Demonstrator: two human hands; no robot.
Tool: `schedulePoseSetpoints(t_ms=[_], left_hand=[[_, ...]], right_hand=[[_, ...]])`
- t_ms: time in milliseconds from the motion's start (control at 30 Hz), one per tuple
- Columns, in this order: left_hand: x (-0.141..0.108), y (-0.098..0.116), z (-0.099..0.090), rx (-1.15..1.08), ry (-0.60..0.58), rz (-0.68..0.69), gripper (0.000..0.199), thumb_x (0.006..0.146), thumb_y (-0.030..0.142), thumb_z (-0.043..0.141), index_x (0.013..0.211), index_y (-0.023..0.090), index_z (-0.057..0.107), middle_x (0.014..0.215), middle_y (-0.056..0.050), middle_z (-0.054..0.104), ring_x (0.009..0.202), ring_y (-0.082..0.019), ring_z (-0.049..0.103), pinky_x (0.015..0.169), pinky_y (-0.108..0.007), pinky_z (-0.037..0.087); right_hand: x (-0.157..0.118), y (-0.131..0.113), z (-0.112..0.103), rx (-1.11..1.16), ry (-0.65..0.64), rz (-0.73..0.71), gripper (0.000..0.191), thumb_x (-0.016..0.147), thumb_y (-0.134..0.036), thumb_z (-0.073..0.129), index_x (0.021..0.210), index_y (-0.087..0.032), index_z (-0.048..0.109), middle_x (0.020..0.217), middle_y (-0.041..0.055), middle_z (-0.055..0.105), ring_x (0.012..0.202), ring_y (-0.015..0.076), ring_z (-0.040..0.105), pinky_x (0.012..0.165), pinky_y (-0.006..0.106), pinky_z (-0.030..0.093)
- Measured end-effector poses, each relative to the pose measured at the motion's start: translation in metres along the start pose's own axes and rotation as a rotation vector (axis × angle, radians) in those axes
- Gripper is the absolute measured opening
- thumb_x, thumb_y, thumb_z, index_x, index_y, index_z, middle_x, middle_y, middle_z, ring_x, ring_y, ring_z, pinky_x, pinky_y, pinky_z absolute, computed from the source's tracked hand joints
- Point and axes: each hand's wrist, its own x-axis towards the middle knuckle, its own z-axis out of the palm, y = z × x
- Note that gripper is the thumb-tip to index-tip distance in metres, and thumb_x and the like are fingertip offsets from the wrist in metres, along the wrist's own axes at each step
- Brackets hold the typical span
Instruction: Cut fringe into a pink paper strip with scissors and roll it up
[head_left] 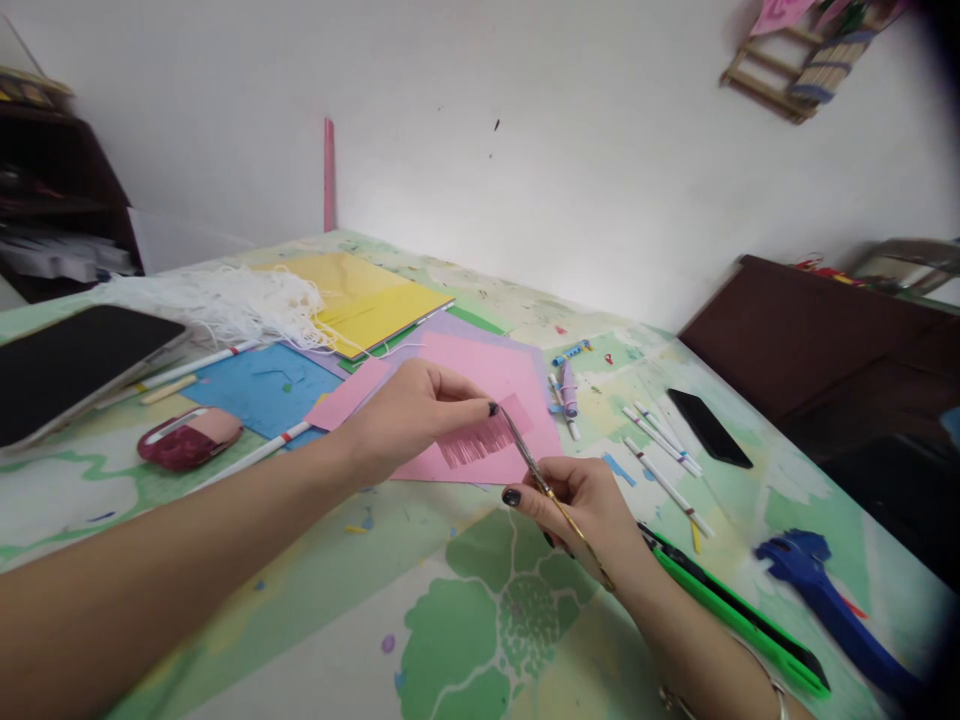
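Observation:
My left hand (409, 410) is closed, thumb and fingers pinching the upper edge of a pink paper strip (484, 435) whose lower side is cut into a fringe. In my right hand (581, 500) is a pair of metal scissors (536, 470) with gold-coloured handles. The scissor tips touch or nearly touch the strip beside my left thumb. Beneath the strip lie larger pink sheets (480, 365) on a lilac sheet.
White yarn (240, 300), yellow sheets (375, 300), a blue sheet (262, 385), a tablet (75, 365) and a maroon object (191, 437) lie left. Rolled paper sticks (667, 485), a phone (709, 427), a green cutter (742, 610) and a blue tool (832, 610) lie right.

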Motion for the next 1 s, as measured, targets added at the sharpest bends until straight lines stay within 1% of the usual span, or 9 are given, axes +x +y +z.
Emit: schedulePoseSetpoints(t_ms=[300, 500, 733, 1000], left_hand=[[0.0003, -0.0004, 0.0005, -0.006, 0.010, -0.015, 0.014, 0.072, 0.023, 0.062, 0.074, 0.017, 0.075, 0.070, -0.002, 0.070, 0.063, -0.012, 0.057, 0.060, -0.023, 0.044], [0.0009, -0.0012, 0.0002, -0.025, 0.003, -0.008, 0.014, 0.073, 0.023, 0.062, 0.073, 0.017, 0.074, 0.070, -0.001, 0.070, 0.063, -0.011, 0.056, 0.059, -0.022, 0.043], [0.0003, -0.0014, 0.0000, -0.029, 0.010, -0.021, 0.013, 0.073, 0.024, 0.063, 0.074, 0.016, 0.074, 0.069, -0.002, 0.070, 0.062, -0.012, 0.057, 0.060, -0.022, 0.043], [-0.0006, -0.0022, -0.0002, -0.021, -0.001, -0.005, 0.015, 0.073, 0.025, 0.062, 0.076, 0.017, 0.075, 0.073, -0.002, 0.071, 0.065, -0.013, 0.059, 0.062, -0.023, 0.045]], right_hand=[[-0.0008, -0.0011, 0.0000, 0.008, 0.005, 0.014, 0.039, 0.062, -0.042, 0.076, 0.051, -0.016, 0.048, 0.038, -0.0080, 0.036, 0.034, 0.0041, 0.030, 0.034, 0.018, 0.020], [0.0012, 0.0008, 0.0001, -0.012, 0.002, 0.001, 0.040, 0.063, -0.042, 0.075, 0.051, -0.016, 0.048, 0.038, -0.0080, 0.036, 0.034, 0.0039, 0.030, 0.034, 0.018, 0.020], [-0.0002, -0.0007, 0.0002, -0.011, 0.003, 0.029, 0.041, 0.062, -0.044, 0.076, 0.050, -0.016, 0.048, 0.037, -0.0082, 0.036, 0.033, 0.0040, 0.030, 0.034, 0.018, 0.020], [-0.0008, -0.0012, 0.0001, -0.007, 0.004, 0.032, 0.041, 0.062, -0.047, 0.075, 0.051, -0.016, 0.050, 0.037, -0.0079, 0.037, 0.034, 0.0045, 0.030, 0.034, 0.019, 0.020]])
